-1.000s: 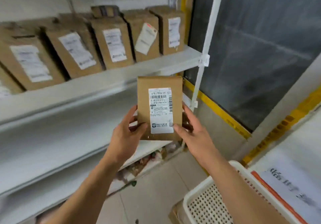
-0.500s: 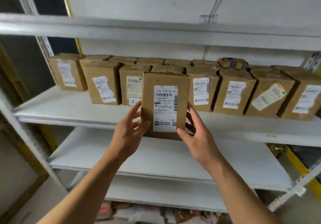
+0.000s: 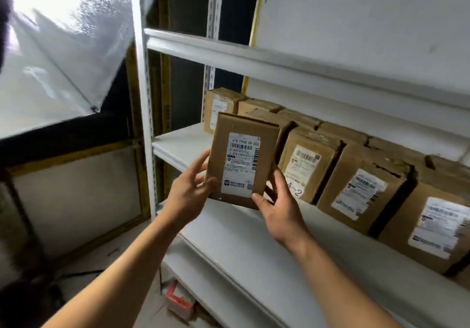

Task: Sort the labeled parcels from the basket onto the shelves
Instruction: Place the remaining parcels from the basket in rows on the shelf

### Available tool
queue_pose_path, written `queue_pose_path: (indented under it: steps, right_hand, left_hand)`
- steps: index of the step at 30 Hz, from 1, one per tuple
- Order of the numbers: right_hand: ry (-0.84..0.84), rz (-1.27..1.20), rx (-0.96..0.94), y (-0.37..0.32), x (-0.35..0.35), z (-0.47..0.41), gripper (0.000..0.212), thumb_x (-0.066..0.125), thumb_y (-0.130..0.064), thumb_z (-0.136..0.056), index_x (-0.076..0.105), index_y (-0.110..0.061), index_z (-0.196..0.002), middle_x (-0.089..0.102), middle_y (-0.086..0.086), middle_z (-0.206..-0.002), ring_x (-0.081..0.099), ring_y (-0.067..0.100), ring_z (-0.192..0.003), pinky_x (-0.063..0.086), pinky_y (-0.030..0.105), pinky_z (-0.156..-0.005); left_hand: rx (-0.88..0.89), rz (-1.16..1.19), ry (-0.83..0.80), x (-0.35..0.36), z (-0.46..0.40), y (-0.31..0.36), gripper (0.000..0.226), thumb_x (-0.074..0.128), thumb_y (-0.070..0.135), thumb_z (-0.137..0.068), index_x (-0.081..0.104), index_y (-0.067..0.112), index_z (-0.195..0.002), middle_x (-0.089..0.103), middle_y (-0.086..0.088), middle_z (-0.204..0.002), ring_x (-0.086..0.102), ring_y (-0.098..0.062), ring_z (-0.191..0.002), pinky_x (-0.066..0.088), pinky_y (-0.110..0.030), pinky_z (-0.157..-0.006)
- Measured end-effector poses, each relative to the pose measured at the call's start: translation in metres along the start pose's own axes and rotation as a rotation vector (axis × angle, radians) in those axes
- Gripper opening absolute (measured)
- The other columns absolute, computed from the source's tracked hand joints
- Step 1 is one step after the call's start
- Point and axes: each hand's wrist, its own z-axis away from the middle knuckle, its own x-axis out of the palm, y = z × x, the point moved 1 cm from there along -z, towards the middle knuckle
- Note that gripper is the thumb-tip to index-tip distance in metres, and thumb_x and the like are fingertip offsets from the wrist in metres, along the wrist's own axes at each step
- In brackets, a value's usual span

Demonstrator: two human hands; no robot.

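Your left hand [image 3: 189, 195] pinches the parcel's [image 3: 243, 159] lower left edge, thumb on its face. Parcel upright, label facing you, in front of the middle shelf [image 3: 178, 140]. Your right hand [image 3: 278, 209] grips its lower right corner. Boxes [image 3: 356, 182] line the shelf to the right.

The held parcel [image 3: 244, 159] is plain brown cardboard, matt, with a smooth white paper label [image 3: 241, 166] printed in black. The row of parcels [image 3: 356, 175] along the middle shelf's back edge is the same dull cardboard, some with creased, rough top flaps. The shelf boards [image 3: 254, 251] look smooth, painted white, faintly sheeny; the upright post [image 3: 143, 98] is white-painted perforated metal. A translucent plastic sheet [image 3: 63, 47] at top left looks glossy and crinkled.
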Motion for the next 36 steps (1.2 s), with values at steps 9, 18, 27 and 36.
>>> queue_pose_path:
  steps: [9,18,27,36]
  right_hand:
    - [-0.066,0.052,0.034,-0.013,0.076,-0.091,0.081,0.067,-0.013,-0.104,0.021,-0.037,-0.166,0.046,-0.026,-0.152,0.045,-0.018,-0.130,0.036,0.006,-0.108]
    - [0.172,0.110,0.156,0.021,0.160,-0.179,0.082,0.065,-0.011,-0.103,0.019,-0.033,-0.168,0.050,0.001,-0.161,0.050,0.019,-0.144,0.039,0.026,-0.110]
    - [0.467,0.227,0.292,0.040,0.184,-0.212,0.076,0.059,-0.008,-0.106,0.021,-0.025,-0.168,0.037,0.008,-0.169,0.041,0.028,-0.150,0.034,0.031,-0.117]
    - [0.581,0.366,0.380,0.043,0.190,-0.226,0.076,0.052,-0.006,-0.107,0.013,-0.024,-0.170,0.047,0.017,-0.158,0.050,0.034,-0.140,0.039,0.036,-0.109]
  left_hand:
    - [-0.091,0.072,0.096,-0.067,-0.075,-0.041,0.071,0.070,0.006,-0.099,0.048,0.063,-0.135,0.073,0.035,-0.105,0.071,0.009,-0.100,0.059,-0.017,-0.068]
    - [-0.121,0.019,-0.062,-0.113,-0.188,-0.089,0.080,0.068,0.005,-0.099,0.034,0.056,-0.151,0.057,0.000,-0.153,0.054,-0.018,-0.141,0.046,-0.051,-0.114]
    - [-0.072,-0.087,-0.358,-0.104,-0.281,-0.121,0.088,0.068,-0.001,-0.097,0.032,0.049,-0.160,0.053,0.003,-0.156,0.048,-0.013,-0.142,0.050,-0.045,-0.113]
    - [-0.041,-0.028,-0.422,-0.088,-0.318,-0.150,0.092,0.076,-0.004,-0.091,0.038,0.042,-0.160,0.063,0.006,-0.142,0.067,0.005,-0.114,0.059,-0.021,-0.091]
